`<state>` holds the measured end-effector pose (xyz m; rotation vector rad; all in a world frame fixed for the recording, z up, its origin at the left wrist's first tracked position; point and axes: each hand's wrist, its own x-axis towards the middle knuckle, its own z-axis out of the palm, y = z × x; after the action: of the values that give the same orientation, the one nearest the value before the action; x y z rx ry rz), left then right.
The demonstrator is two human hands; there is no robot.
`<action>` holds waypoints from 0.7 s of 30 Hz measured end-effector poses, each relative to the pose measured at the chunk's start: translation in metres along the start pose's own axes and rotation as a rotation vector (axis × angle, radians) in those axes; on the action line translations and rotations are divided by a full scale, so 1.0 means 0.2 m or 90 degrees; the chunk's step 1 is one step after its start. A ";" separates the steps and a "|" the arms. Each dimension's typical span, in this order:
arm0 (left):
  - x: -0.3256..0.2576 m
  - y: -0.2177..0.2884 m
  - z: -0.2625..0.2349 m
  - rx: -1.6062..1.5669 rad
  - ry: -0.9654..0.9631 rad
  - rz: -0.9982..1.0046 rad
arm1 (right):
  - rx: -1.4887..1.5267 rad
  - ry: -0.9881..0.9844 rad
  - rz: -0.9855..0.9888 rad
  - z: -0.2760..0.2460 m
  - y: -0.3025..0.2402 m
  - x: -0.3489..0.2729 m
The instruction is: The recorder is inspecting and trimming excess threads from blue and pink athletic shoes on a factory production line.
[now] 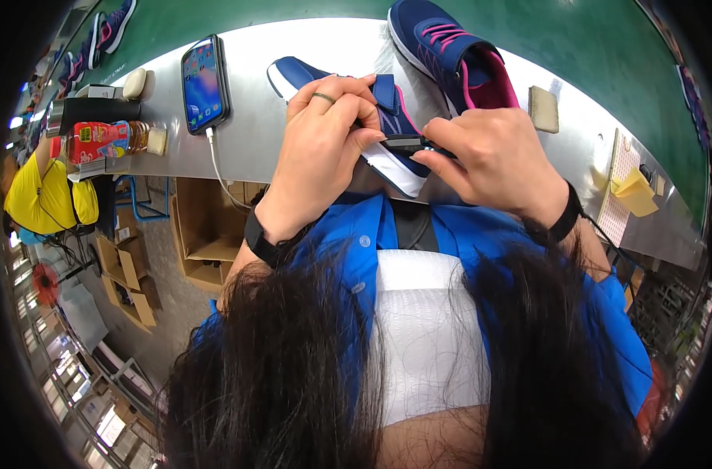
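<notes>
A navy sneaker (293, 72) with a white sole and pink trim lies on its side on the metal bench in front of me. My left hand (324, 148) is closed over its middle, fingers curled and thumb bent in beside the strap. From the right, my right hand (485, 156) grips a small dark flat tool (405, 144) between thumb and fingers, its tip against the shoe's side near my left thumb. The tool's exact kind cannot be made out. Just beyond my right hand stands a second navy sneaker (442, 43) with pink laces and lining.
A phone (205, 84) with a white cable lies left on the metal bench (250, 59). Beside it are a drink bottle (105, 142) and pale pads. At right lie a beige pad (543, 109) and yellow paper (636, 191). Beyond runs a green belt (309, 9); a person in yellow (39, 195) sits left.
</notes>
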<state>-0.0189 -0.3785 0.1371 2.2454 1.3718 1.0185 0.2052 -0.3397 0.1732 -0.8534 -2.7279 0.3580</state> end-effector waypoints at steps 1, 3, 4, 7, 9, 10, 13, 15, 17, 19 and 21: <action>0.00 0.00 0.00 -0.001 -0.001 0.000 | -0.009 -0.011 -0.026 -0.01 0.01 0.01; 0.01 -0.01 0.00 -0.006 0.003 0.014 | 0.003 -0.013 -0.035 -0.03 0.03 0.03; 0.00 0.00 0.00 -0.005 0.002 0.012 | 0.001 -0.026 -0.053 -0.04 0.04 0.04; 0.00 -0.01 0.00 0.001 0.000 0.012 | 0.016 -0.033 -0.084 -0.03 0.07 0.07; -0.01 -0.01 0.00 0.013 0.003 0.015 | 0.041 -0.044 -0.106 -0.03 0.09 0.08; -0.01 -0.01 0.00 0.012 0.003 0.016 | 0.041 -0.044 -0.105 -0.02 0.10 0.08; -0.01 0.00 0.00 0.007 0.000 0.009 | 0.083 -0.044 -0.096 0.00 0.11 0.07; -0.01 0.00 -0.01 -0.011 -0.014 -0.008 | 0.085 -0.050 -0.082 0.00 0.11 0.07; -0.01 0.00 -0.01 -0.006 -0.012 -0.009 | 0.090 -0.048 -0.073 0.00 0.10 0.06; -0.01 0.00 -0.01 -0.003 -0.011 -0.009 | 0.093 -0.045 -0.064 0.02 0.10 0.05; -0.02 0.00 0.00 -0.011 0.008 -0.018 | 0.069 0.028 0.012 0.03 0.08 0.02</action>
<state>-0.0208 -0.3820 0.1358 2.2055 1.3903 1.0324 0.2093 -0.3251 0.1636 -0.8480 -2.6348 0.4806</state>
